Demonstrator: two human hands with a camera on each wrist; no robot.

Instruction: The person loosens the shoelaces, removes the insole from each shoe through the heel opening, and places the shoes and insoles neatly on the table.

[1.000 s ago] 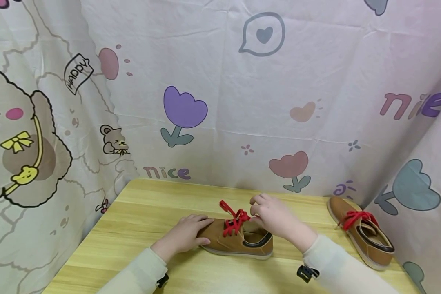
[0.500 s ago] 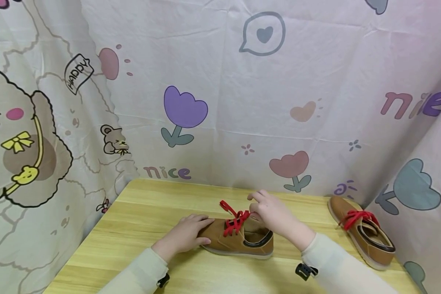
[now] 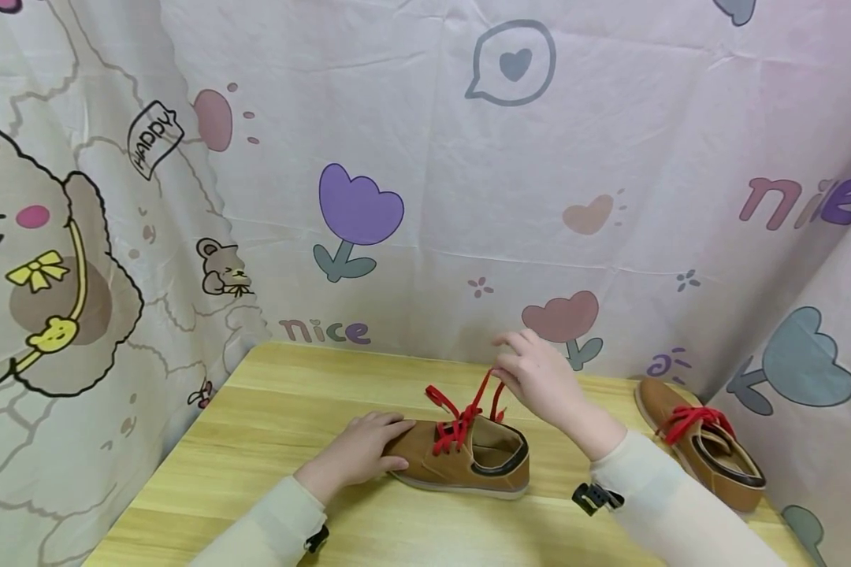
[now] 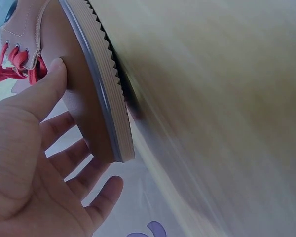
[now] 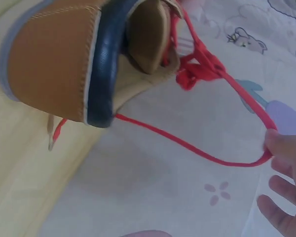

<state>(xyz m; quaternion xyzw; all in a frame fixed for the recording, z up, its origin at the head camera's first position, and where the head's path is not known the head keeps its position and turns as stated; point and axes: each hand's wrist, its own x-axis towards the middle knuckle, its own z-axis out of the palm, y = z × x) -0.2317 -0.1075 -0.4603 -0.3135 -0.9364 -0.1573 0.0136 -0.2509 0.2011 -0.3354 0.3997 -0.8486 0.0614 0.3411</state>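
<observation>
A brown leather shoe (image 3: 443,474) with a dark heel collar stands upright on the table, its toe to the left. My left hand (image 3: 358,450) grips the toe; in the left wrist view its thumb presses one side of the shoe (image 4: 81,94) and its fingers reach round the other. Up and to the right of the opening, my right hand (image 3: 539,386) pinches a red shoelace (image 3: 485,386) between thumb and finger. From the right wrist view, the raised lace (image 5: 246,97) runs from the knot to the fingertips, then sags back past the heel.
A second brown shoe (image 3: 719,465), its red laces tied in a bow, stands at the table's right side. The wooden table (image 3: 255,409) meets a patterned curtain (image 3: 425,157) at the back; the curtain also hangs at both sides.
My right hand has risen from the knot, drawing the red lace up into a long strand. The left hand stays on the toe, and the shoe has barely moved.
</observation>
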